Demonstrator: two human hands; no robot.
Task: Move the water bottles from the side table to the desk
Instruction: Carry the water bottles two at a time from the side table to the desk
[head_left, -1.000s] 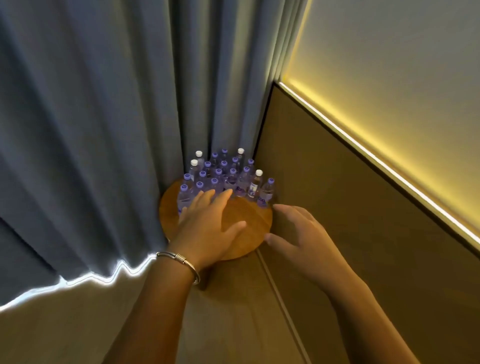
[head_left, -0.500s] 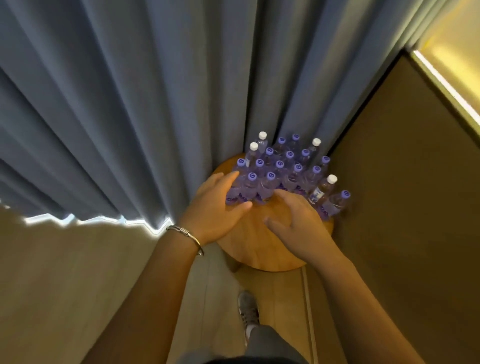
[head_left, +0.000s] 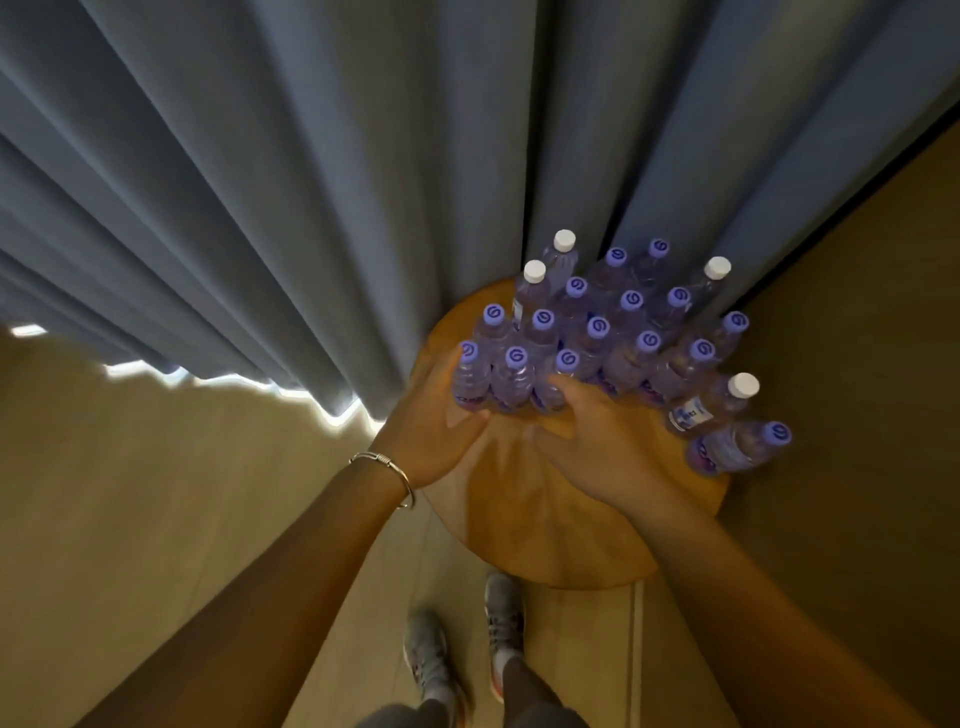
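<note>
- The left hand (head_left: 434, 415) is placed against the nearest-left clear plastic bottle with a purple cap (head_left: 471, 375); the fingers run up its left side and the thumb reaches under its base, so the bottle is cupped in a loose grasp.
- A thin metal bangle (head_left: 387, 465) is worn on the left wrist.
- The right hand (head_left: 597, 441) is laid with spread fingers against the base of the front-row purple-capped bottle (head_left: 558, 379); whether the fingertips curl round it cannot be told, as they are hidden by the bottle.
- The cluster of small clear water bottles (head_left: 613, 327) stands upright on the far half of the round wooden side table (head_left: 545, 519); most caps are purple, four are white.
- One white-capped bottle with a label (head_left: 711, 402) and one purple-capped bottle (head_left: 743, 447) are seen at the right rim, apart from the main group.
- The table is set in a corner, with pleated grey-blue curtains (head_left: 311, 182) behind it and a brown wall panel (head_left: 857, 338) to its right.
- A pale wood floor (head_left: 130, 493) is shown below, where two grey trainers (head_left: 467, 649) stand beside the table.
</note>
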